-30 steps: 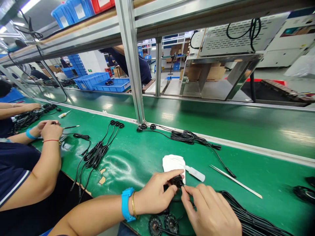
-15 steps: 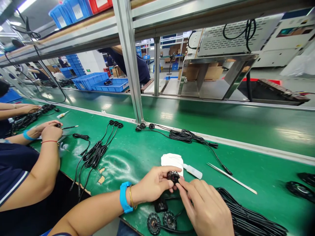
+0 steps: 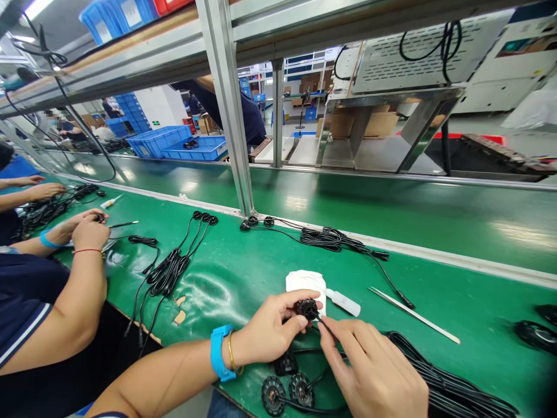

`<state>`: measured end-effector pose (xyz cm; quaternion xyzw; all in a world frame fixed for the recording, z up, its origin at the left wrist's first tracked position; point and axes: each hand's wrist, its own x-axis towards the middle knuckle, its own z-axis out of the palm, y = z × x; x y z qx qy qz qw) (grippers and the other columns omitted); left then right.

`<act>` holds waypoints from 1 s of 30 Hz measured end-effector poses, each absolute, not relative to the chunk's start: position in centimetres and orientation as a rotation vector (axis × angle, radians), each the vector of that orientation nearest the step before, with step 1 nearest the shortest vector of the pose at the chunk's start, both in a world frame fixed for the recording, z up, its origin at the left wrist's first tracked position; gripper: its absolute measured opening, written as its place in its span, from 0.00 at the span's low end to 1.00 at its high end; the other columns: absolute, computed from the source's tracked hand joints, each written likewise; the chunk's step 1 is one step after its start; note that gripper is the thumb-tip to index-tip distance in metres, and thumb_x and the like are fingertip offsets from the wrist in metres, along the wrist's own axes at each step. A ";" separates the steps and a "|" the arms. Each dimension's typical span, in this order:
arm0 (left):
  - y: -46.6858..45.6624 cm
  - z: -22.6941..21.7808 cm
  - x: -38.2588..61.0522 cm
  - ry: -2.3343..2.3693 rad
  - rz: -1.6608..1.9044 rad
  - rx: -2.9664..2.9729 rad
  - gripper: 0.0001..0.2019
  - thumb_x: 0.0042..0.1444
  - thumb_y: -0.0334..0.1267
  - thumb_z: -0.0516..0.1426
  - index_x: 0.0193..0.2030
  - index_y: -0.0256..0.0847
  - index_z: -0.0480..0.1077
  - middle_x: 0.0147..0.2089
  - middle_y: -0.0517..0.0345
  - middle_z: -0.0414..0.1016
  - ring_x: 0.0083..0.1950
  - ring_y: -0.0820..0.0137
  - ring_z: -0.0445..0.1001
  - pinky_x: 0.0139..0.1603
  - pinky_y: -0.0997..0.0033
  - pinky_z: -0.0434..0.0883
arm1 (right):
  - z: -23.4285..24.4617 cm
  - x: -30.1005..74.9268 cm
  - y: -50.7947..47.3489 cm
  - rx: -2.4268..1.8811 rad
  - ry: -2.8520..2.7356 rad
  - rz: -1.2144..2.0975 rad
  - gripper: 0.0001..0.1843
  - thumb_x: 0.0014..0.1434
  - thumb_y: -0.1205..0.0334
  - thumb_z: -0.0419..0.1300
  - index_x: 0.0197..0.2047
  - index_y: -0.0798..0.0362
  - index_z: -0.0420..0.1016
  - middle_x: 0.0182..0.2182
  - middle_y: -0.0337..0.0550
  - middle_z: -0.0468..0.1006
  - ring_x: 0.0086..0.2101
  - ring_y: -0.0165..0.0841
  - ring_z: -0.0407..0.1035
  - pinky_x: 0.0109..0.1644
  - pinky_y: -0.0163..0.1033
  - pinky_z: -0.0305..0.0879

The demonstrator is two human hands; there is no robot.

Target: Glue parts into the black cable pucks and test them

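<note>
My left hand [image 3: 270, 331] pinches a small round black part [image 3: 306, 307] between thumb and fingers, just above the green mat [image 3: 243, 273]. A thin black wire runs from that part into my right hand [image 3: 374, 377], whose fingers are closed on the wire right beside it. Below my hands lie two round black discs [image 3: 287, 395] and a small black cap [image 3: 285, 364]. A bundle of black cables [image 3: 444, 389] spreads out to the right of my right hand. A folded white cloth [image 3: 304, 283] sits just beyond my left hand.
A small white tube [image 3: 343, 302] and a long metal tweezer [image 3: 413, 314] lie right of the cloth. Cable bundles with round ends [image 3: 167, 273] [image 3: 324, 239] rest farther back. A co-worker's hands [image 3: 85, 231] work at the left. An aluminium post [image 3: 230, 110] rises by the conveyor belt [image 3: 391, 209].
My left hand has turned the black part slightly and lifted it a little. My right hand has slid back along the wire, away from the part. The co-worker's hands stay put.
</note>
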<state>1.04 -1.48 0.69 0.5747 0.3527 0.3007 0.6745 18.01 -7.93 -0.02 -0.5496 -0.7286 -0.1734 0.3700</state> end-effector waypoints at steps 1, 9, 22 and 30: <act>-1.5 0.7 1.0 0.805 0.672 1.309 0.25 0.59 0.34 0.59 0.63 0.38 0.68 0.55 0.44 0.78 0.52 0.61 0.76 0.46 0.68 0.72 | 0.0 18.0 -7.9 -1.406 -1.886 -0.475 0.05 0.68 0.63 0.60 0.39 0.54 0.76 0.30 0.39 0.76 0.30 0.29 0.68 0.38 0.40 0.57; -1.6 0.6 0.9 0.833 0.633 1.339 0.26 0.58 0.35 0.58 0.64 0.35 0.67 0.51 0.44 0.78 0.41 0.66 0.76 0.43 0.69 0.72 | 0.4 18.0 -7.8 -1.230 -1.986 -0.503 0.04 0.65 0.71 0.61 0.43 0.57 0.76 0.33 0.43 0.78 0.34 0.32 0.68 0.45 0.42 0.60; -1.1 0.9 0.3 0.843 0.620 1.651 0.24 0.58 0.30 0.54 0.62 0.41 0.70 0.51 0.51 0.78 0.43 0.66 0.75 0.45 0.70 0.72 | -0.1 17.8 -7.0 -1.275 -1.880 -0.233 0.12 0.70 0.65 0.54 0.34 0.53 0.73 0.27 0.39 0.72 0.29 0.30 0.64 0.37 0.37 0.55; -0.6 0.1 0.3 0.819 0.597 1.477 0.23 0.59 0.31 0.56 0.62 0.39 0.67 0.43 0.50 0.78 0.42 0.67 0.76 0.46 0.68 0.72 | 0.0 18.2 -6.9 -1.352 -1.919 -0.312 0.16 0.71 0.63 0.52 0.33 0.53 0.74 0.27 0.39 0.72 0.29 0.31 0.63 0.37 0.38 0.53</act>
